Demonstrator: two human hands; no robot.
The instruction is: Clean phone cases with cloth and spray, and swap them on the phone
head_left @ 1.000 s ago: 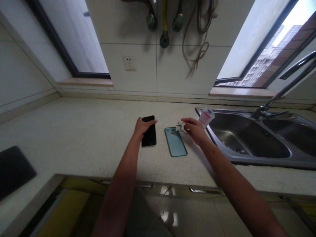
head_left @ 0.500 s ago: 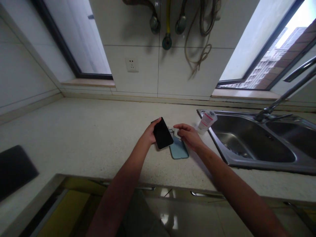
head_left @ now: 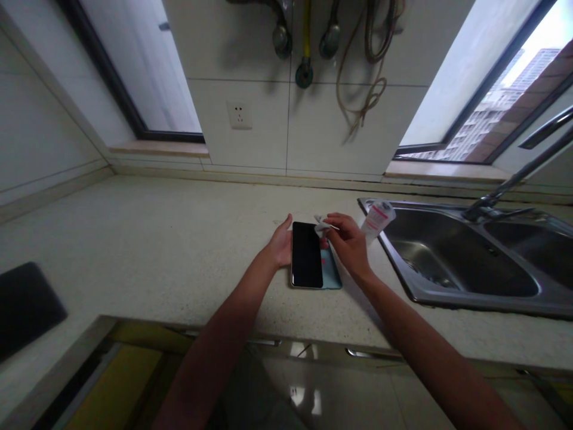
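My left hand (head_left: 281, 246) grips the left edge of a black phone (head_left: 307, 263) and holds it screen up, just above the counter. Under the phone's right side lies a light blue phone case (head_left: 332, 272), mostly covered by it. My right hand (head_left: 348, 240) is closed in a pinch on a small white wipe (head_left: 321, 226) at the phone's top right corner.
A white tube with a pink label (head_left: 376, 218) stands at the sink's left rim. The steel double sink (head_left: 465, 263) with its tap (head_left: 505, 185) fills the right. A dark flat object (head_left: 27, 307) lies at the counter's left edge. A wall socket (head_left: 239, 114) is behind.
My left hand lifted the phone from the counter, carried it right and now holds it flat over the blue case. My right hand moved in beside it with the white wipe.
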